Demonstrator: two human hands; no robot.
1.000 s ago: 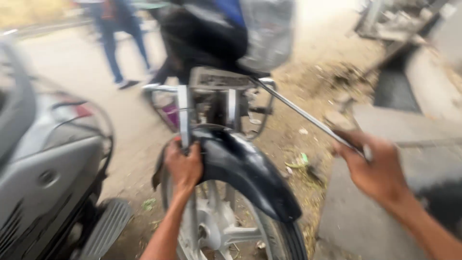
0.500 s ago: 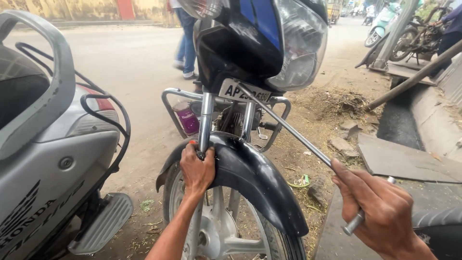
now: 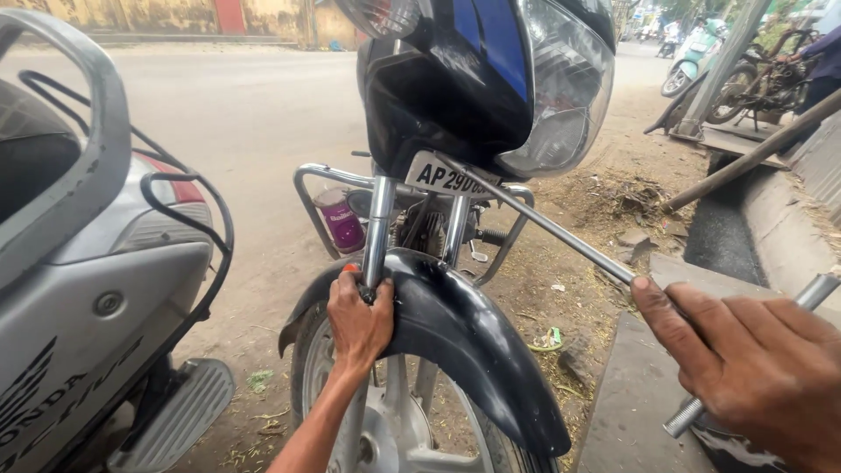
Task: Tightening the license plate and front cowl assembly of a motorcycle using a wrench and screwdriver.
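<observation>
Head view: 2 hands at work on the front end of a motorcycle.

The left hand (image 3: 357, 322) is closed in a firm grip around the foot of the chrome fork tube (image 3: 378, 229), right where it meets the black front mudguard (image 3: 455, 337); something small and orange pokes out above the knuckles, too hidden to make out. The right hand (image 3: 753, 359) is wrapped around a long metal rod (image 3: 543, 221), which slants up from that grip to the number plate under the headlight (image 3: 561, 83), its lower end sticking out below the fingers. Beneath the mudguard sits the front wheel (image 3: 403, 429). A grey scooter (image 3: 88, 263) stands just beside on the left, on a dirt roadside.
</observation>
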